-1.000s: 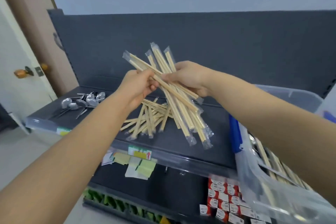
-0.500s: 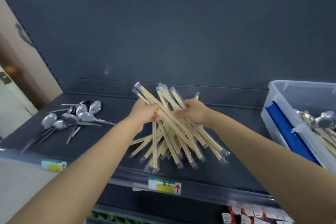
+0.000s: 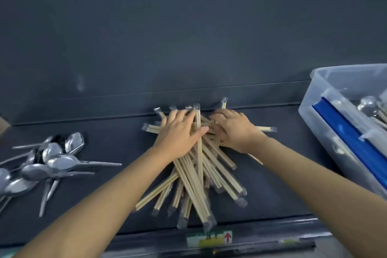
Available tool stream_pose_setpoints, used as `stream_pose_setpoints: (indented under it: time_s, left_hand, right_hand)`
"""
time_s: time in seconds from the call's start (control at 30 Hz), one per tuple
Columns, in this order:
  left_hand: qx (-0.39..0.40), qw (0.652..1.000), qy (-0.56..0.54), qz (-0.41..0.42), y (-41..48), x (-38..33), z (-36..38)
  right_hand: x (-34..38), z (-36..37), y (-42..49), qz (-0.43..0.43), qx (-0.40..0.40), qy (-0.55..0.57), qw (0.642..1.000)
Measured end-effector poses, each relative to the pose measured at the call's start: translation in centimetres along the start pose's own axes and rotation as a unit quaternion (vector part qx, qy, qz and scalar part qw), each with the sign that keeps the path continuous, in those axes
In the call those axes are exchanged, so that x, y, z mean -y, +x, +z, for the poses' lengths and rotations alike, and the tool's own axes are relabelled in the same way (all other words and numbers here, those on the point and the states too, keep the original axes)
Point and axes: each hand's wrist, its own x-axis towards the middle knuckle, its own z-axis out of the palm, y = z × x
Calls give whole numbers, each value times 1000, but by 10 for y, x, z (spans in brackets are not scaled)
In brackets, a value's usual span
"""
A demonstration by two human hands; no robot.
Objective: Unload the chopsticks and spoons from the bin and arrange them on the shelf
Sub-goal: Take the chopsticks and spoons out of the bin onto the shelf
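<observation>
Grip: left hand (image 3: pixel 178 134) and right hand (image 3: pixel 234 130) lie flat, fingers spread, pressing the wrapped chopsticks (image 3: pixel 199 174) heaped on the shelf (image 3: pixel 125 195). Advice: square the sticks parallel, clear of the front edge. Spoons (image 3: pixel 52 161) lie left; bin (image 3: pixel 339 123) right. Shelf tag (image 3: pixel 209 239): red arrow, text unreadable.

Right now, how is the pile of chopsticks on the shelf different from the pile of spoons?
The chopsticks are pale wood in clear sleeves; the spoons are bare shiny metal. The chopsticks lie mid-shelf under the left hand and right hand; the spoons lie untouched at the left. The chopsticks fan out to the shelf's front edge; the spoons sit farther back. Both are loose, crisscrossed heaps.
</observation>
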Motion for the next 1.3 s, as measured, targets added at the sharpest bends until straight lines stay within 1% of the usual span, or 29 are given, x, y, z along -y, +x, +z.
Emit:
stream_pose_setpoints:
  time_s: [0.1, 0.23, 0.33, 0.4, 0.57, 0.63, 0.7, 0.77, 0.83, 0.97, 1.03, 1.13, 1.23, 1.3]
  left_hand:
    - [20, 998, 35, 51, 11, 2, 3]
    - [41, 994, 62, 86, 26, -8, 1]
    - [-9, 991, 54, 120, 34, -35, -5]
    - [-54, 986, 44, 151, 35, -68, -18]
    - [-121, 958, 4, 258, 16, -184, -52]
    - [-136, 948, -12, 289, 5, -230, -57]
    - [-145, 942, -15, 303, -6, -274, -54]
    - [-149, 942, -8, 302, -13, -314, -50]
    - [-137, 949, -4, 284, -13, -345, -45]
    - [-68, 972, 38, 223, 3, -394, -43]
    - [-19, 978, 72, 195, 14, -411, -42]
    - [44, 975, 131, 172, 35, -426, -35]
    - [109, 974, 155, 124, 65, -434, -31]
    - [134, 971, 174, 94, 84, -432, -28]
  right_hand:
    - [-3, -9, -18, 64, -24, -23, 997]
    - [-4, -29, -50, 139, -50, -61, 987]
    - [-8, -51, -80, 179, -78, -99, 976]
    - [-14, -70, -103, 206, -103, -116, 966]
    - [-53, -122, -179, 291, -144, -137, 936]
    - [-74, -136, -214, 315, -150, -123, 929]
    - [-99, -143, -249, 332, -146, -122, 924]
    - [-127, -147, -280, 341, -131, -124, 923]
    - [-153, -150, -303, 344, -110, -108, 926]
    - [-207, -157, -324, 331, -35, -58, 941]
    - [-232, -159, -322, 316, 17, -35, 948]
    - [-264, -157, -309, 288, 106, -23, 952]
    - [-289, -150, -286, 271, 157, -7, 950]
    - [-302, -142, -269, 270, 196, -27, 942]
